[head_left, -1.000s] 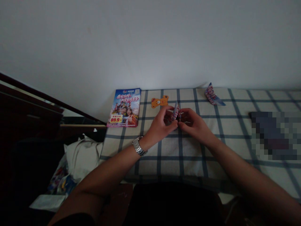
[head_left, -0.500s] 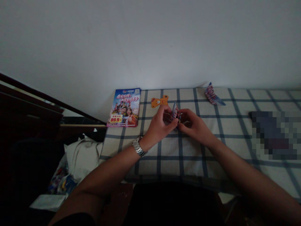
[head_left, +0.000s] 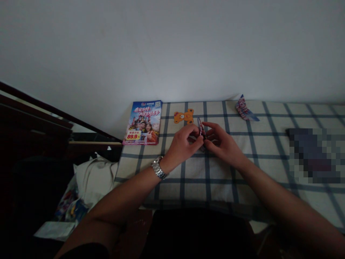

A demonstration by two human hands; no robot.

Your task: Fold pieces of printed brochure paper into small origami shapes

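Observation:
Between my two hands is a small folded piece of printed paper (head_left: 201,128), held upright above the checked cloth. My left hand (head_left: 188,140), with a metal watch (head_left: 159,168) on its wrist, pinches the paper from the left with thumb and fingers. From the right, my right hand (head_left: 221,144) grips it too, its index finger against the upper edge. Fingers cover much of the paper's lower part. Beyond my right hand, a folded paper shape (head_left: 245,109) with a similar print stands on the cloth near the wall.
A stack of printed flyers (head_left: 142,122) lies at the left end of the checked tablecloth (head_left: 221,185). Beside it is a flat bear cutout (head_left: 183,116). A dark blurred-out object (head_left: 312,154) lies at right. Pale bags (head_left: 94,180) sit below the table's left edge.
The paper has turned, so its printed face now appears narrower. My right index finger has straightened along its top edge. My left hand has shifted only slightly.

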